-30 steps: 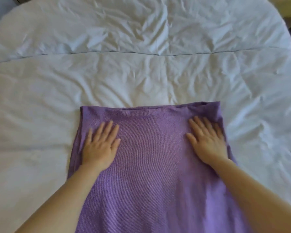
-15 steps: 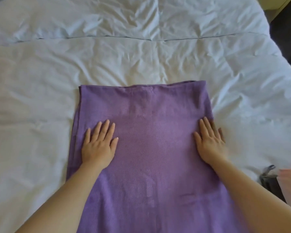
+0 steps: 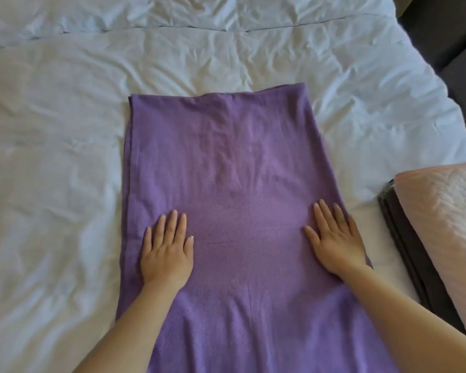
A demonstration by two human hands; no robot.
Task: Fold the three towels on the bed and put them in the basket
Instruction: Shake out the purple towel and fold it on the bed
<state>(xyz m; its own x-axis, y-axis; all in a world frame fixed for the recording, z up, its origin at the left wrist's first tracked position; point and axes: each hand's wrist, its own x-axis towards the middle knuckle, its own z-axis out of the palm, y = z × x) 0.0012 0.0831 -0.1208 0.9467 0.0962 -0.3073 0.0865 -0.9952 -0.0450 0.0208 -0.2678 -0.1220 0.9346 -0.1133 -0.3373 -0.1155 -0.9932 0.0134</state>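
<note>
Smoothing the purple towel (image 3: pixel 226 184) flat on the bed (image 3: pixel 51 157), both palms down. Over the last 1 s my hands slid back along the cloth toward me: they were up near the far edge, now they sit about mid-length, with a long smoothed stretch beyond the fingertips. My left hand (image 3: pixel 167 251) lies flat, fingers spread wide, just inside the towel's left edge. My right hand (image 3: pixel 334 243) lies flat, fingers close together, on the right edge. Neither hand grips anything; both only press.

My view also dropped and shifted right, so 2 more towels now show at the right border: a pink towel (image 3: pixel 447 238) resting on top of a dark grey towel (image 3: pixel 414 270), both on the bed and apart from the purple one.

Meaning for the task: the purple towel looks already doubled lengthwise, judging by the layered left edge, and I am pressing out wrinkles before the next fold. I judge this as towel 1 of 3, early in the job. No basket in view. Next probably calls for taking the far end and bringing it toward me.

Brands, labels, writing: none readable; no tag visible on any towel.
</note>
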